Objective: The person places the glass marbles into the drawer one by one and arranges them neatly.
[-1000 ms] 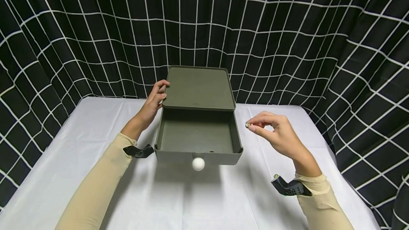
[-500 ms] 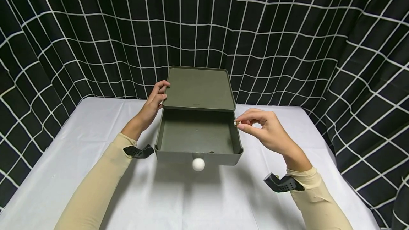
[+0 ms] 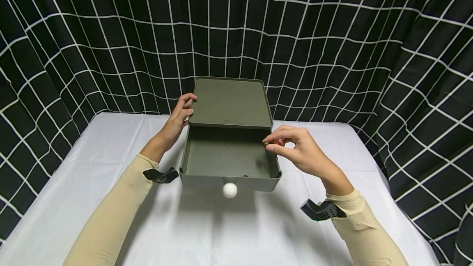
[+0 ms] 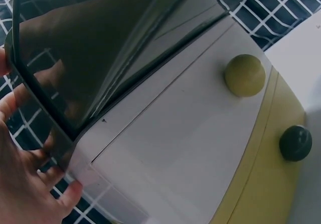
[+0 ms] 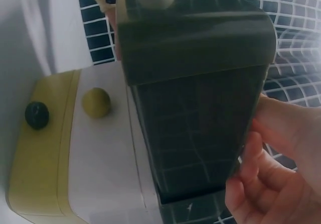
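In the head view, a small brownish-gold, roundish thing [image 3: 265, 144] is pinched between the thumb and fingertips of my right hand [image 3: 304, 151], over the right side of the pulled-out drawer [image 3: 201, 182]. Its exact kind is too small to tell. The drawer is olive green with a white knob [image 3: 230, 190]; a small dark thing [image 3: 245, 175] lies inside by the front wall. My left hand [image 3: 171, 128] rests its fingers against the left side of the cabinet's olive top [image 3: 230, 102]. In the right wrist view the drawer hides the pinched thing.
Beneath the green drawer, the left wrist view shows a white drawer [image 4: 170, 143] with a yellow knob [image 4: 245, 75] and a yellow one [image 4: 266, 184] with a dark green knob [image 4: 295, 143]. A white cloth [image 3: 92, 163] covers the table; a black gridded curtain [image 3: 236, 19] surrounds it.
My right hand has moved left with the small thing, from beside the drawer to over its right side. My left hand and the cabinet have stayed in place.
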`<state>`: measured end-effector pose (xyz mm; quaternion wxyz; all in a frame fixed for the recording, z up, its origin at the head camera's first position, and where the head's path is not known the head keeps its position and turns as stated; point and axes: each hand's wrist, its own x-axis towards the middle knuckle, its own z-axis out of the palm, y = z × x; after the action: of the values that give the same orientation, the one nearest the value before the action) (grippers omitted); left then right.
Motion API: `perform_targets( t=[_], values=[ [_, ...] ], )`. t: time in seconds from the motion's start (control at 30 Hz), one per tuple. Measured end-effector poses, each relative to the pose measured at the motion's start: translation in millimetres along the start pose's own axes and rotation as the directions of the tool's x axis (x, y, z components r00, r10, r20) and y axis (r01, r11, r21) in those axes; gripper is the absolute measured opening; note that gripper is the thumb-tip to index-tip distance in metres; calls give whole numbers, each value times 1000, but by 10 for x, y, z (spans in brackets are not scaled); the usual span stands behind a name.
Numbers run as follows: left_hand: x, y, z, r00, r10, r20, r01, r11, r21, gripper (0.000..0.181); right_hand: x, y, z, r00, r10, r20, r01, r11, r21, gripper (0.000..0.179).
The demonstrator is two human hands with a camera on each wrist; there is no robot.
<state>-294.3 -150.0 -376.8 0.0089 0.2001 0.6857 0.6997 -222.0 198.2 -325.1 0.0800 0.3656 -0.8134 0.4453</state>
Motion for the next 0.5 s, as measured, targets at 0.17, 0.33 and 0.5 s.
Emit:
perform_targets(
  t=[0.17,0.33,0.5],
  values=[
    [7,3,0,1000,-2,-6,2,1000,2,45,7,8,20,1000,13,14,-13,1000,-4,14],
    [10,0,-3,1000,-6,-1,6,1000,10,45,-4,-6,-8,1000,26,17,-26,999,-24,16],
    [10,-6,3,1000,-4,-4,4,1000,11,45,-47,-3,-89,999,36,-6,-36,999,-38,15]
  ],
)
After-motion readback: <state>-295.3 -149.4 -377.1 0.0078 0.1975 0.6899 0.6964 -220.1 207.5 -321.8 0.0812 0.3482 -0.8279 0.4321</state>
